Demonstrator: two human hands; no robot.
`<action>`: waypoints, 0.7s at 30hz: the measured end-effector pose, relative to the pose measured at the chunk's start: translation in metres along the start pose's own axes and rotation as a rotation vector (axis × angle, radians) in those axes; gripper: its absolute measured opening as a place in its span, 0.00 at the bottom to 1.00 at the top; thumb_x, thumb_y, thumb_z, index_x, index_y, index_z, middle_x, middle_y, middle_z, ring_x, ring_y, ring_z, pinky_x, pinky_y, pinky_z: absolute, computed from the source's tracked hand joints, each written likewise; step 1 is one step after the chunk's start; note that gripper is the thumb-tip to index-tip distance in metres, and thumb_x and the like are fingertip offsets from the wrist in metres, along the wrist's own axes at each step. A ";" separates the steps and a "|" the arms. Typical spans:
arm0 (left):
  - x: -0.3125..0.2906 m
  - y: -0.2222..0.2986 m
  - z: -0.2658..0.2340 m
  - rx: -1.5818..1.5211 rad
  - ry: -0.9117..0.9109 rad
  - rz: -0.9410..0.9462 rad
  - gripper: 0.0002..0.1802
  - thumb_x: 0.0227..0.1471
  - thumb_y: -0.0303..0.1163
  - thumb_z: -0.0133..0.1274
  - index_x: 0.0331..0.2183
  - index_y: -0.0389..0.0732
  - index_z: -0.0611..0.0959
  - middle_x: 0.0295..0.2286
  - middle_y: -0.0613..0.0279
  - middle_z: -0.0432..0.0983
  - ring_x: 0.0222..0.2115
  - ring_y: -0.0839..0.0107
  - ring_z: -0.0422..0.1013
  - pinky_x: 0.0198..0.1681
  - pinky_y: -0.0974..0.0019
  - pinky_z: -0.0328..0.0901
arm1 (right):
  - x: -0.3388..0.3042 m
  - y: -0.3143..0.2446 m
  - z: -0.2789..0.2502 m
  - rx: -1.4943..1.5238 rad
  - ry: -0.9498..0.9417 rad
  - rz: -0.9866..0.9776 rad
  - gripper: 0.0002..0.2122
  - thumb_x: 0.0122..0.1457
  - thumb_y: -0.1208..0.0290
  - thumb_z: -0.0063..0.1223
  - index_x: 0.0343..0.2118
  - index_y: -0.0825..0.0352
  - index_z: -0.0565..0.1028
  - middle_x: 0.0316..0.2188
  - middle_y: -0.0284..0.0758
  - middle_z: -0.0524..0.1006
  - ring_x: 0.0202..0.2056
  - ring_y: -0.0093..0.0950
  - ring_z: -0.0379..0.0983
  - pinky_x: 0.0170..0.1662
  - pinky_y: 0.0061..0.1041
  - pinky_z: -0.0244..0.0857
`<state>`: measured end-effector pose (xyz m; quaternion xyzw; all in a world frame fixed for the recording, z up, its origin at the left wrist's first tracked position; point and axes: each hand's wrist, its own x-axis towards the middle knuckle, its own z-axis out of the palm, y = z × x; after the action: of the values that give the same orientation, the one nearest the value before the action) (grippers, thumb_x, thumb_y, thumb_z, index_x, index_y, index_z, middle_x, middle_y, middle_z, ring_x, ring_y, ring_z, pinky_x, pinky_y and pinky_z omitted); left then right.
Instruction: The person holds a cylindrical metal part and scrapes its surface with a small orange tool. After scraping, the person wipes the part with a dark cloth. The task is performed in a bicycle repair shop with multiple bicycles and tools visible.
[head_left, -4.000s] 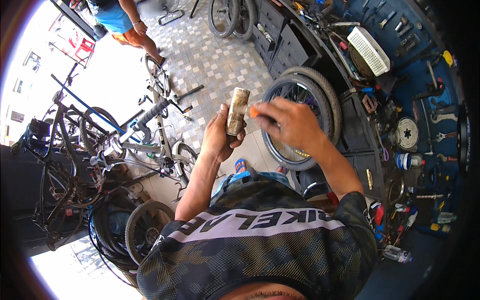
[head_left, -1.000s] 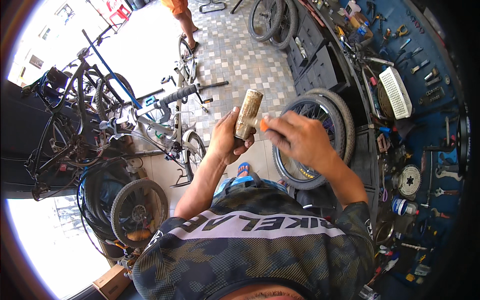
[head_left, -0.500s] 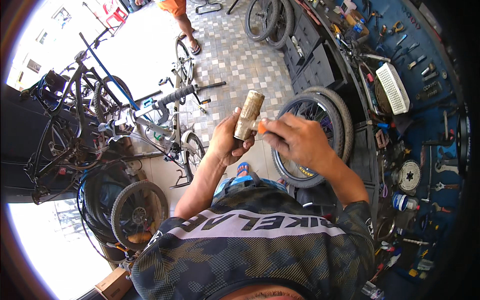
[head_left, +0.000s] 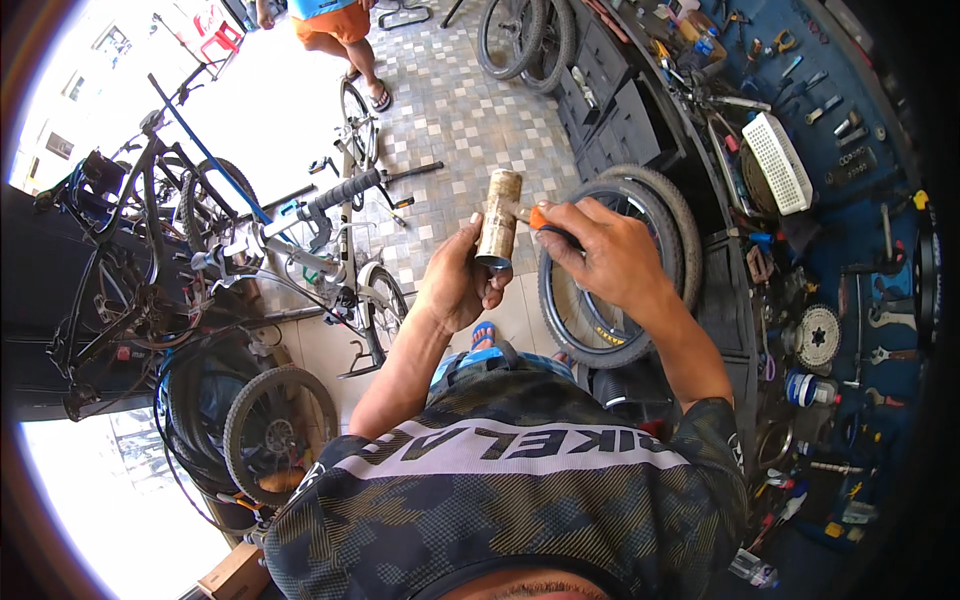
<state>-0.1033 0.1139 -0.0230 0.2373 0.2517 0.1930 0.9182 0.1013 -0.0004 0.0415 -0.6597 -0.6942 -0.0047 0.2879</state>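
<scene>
In front of my chest is a mallet [head_left: 499,222] with a worn, cream-brown cylindrical head, its lower end face turned toward me. My left hand [head_left: 455,282] cups the lower part of the head, thumb along its left side and fingers curled beneath. From the right side of the head a short neck leads to an orange and black handle [head_left: 538,217]. My right hand [head_left: 610,250] is closed round that handle and hides most of it.
A white bicycle [head_left: 350,240] lies left of my hands, beside dark bike frames [head_left: 150,200]. Wheels [head_left: 620,345] lean against black drawers at right. The bench [head_left: 850,100] carries many tools and a white basket [head_left: 777,163]. A person in orange shorts [head_left: 335,35] stands far ahead.
The mallet head has turned more upright, its lower end tipping toward me. My right hand has shifted slightly up with the handle. More of the other person shows.
</scene>
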 end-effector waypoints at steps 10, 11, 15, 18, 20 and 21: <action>-0.002 -0.006 -0.004 -0.014 -0.001 0.026 0.28 0.77 0.54 0.33 0.53 0.42 0.77 0.29 0.59 0.74 0.16 0.78 0.58 0.13 0.73 0.52 | -0.008 -0.015 0.004 -0.016 -0.041 -0.059 0.13 0.68 0.55 0.61 0.52 0.50 0.81 0.30 0.35 0.78 0.29 0.40 0.82 0.28 0.40 0.76; -0.002 -0.006 -0.003 0.026 0.022 0.036 0.27 0.77 0.54 0.33 0.52 0.42 0.77 0.28 0.59 0.74 0.16 0.78 0.57 0.13 0.73 0.52 | -0.005 -0.011 0.004 -0.019 -0.024 -0.056 0.13 0.68 0.55 0.61 0.52 0.50 0.81 0.30 0.35 0.78 0.29 0.40 0.82 0.28 0.40 0.76; -0.005 -0.010 0.001 0.088 0.077 0.083 0.26 0.77 0.53 0.34 0.47 0.42 0.76 0.26 0.58 0.73 0.15 0.79 0.55 0.13 0.73 0.50 | -0.004 -0.007 0.005 -0.049 -0.005 0.000 0.13 0.68 0.55 0.62 0.52 0.50 0.81 0.30 0.35 0.78 0.28 0.40 0.82 0.28 0.40 0.76; -0.012 -0.010 0.002 0.089 0.074 0.087 0.26 0.78 0.53 0.33 0.47 0.41 0.76 0.26 0.59 0.73 0.15 0.79 0.54 0.14 0.73 0.51 | -0.019 -0.023 0.007 -0.048 -0.077 -0.097 0.14 0.68 0.55 0.61 0.52 0.50 0.81 0.30 0.35 0.78 0.27 0.40 0.82 0.28 0.40 0.76; -0.010 -0.012 0.000 0.096 0.085 0.093 0.26 0.78 0.52 0.33 0.49 0.41 0.77 0.25 0.60 0.72 0.14 0.79 0.54 0.14 0.74 0.51 | -0.015 -0.013 0.008 -0.036 -0.036 -0.049 0.13 0.68 0.55 0.61 0.52 0.50 0.81 0.30 0.35 0.78 0.28 0.41 0.82 0.28 0.40 0.77; -0.009 -0.011 0.001 0.100 0.089 0.099 0.27 0.78 0.52 0.33 0.50 0.41 0.77 0.25 0.60 0.72 0.14 0.79 0.54 0.14 0.74 0.51 | -0.010 -0.008 0.006 -0.039 -0.025 -0.008 0.13 0.68 0.55 0.61 0.52 0.50 0.81 0.30 0.35 0.78 0.28 0.41 0.82 0.28 0.40 0.76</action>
<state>-0.1075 0.0999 -0.0247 0.2861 0.2896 0.2357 0.8824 0.0908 -0.0085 0.0353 -0.6625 -0.7000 -0.0113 0.2663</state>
